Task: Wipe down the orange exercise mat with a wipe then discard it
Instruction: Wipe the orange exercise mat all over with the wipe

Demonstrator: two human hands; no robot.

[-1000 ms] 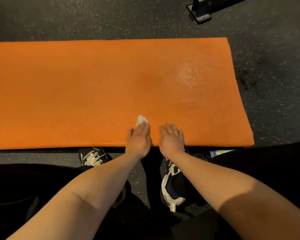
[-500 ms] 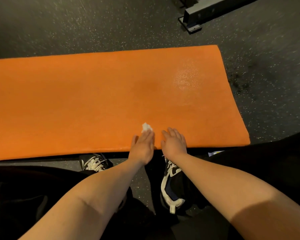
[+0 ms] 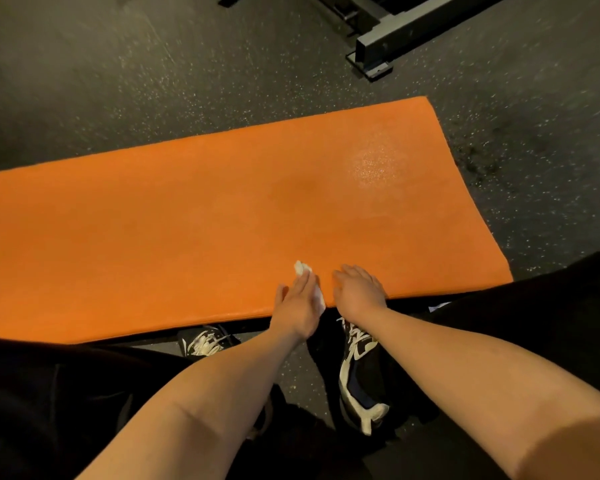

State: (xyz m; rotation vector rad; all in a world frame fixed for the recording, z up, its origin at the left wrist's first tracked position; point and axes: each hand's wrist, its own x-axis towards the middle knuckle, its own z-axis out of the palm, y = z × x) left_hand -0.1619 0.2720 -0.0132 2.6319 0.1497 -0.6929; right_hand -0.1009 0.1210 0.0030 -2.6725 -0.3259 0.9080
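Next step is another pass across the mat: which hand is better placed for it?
Left. The left hand presses the wipe against the orange mat near its front edge. The right hand lies on the mat beside it, no wipe showing, and would first need to take the wipe.

Mat: solid orange, with one pale, glistening, finely speckled patch toward its right end. Wipe — white. Floor — dark grey, flecked all over with small white specks. Shoes: black and navy, white trim and laces. Trousers: black. Metal frame: grey.
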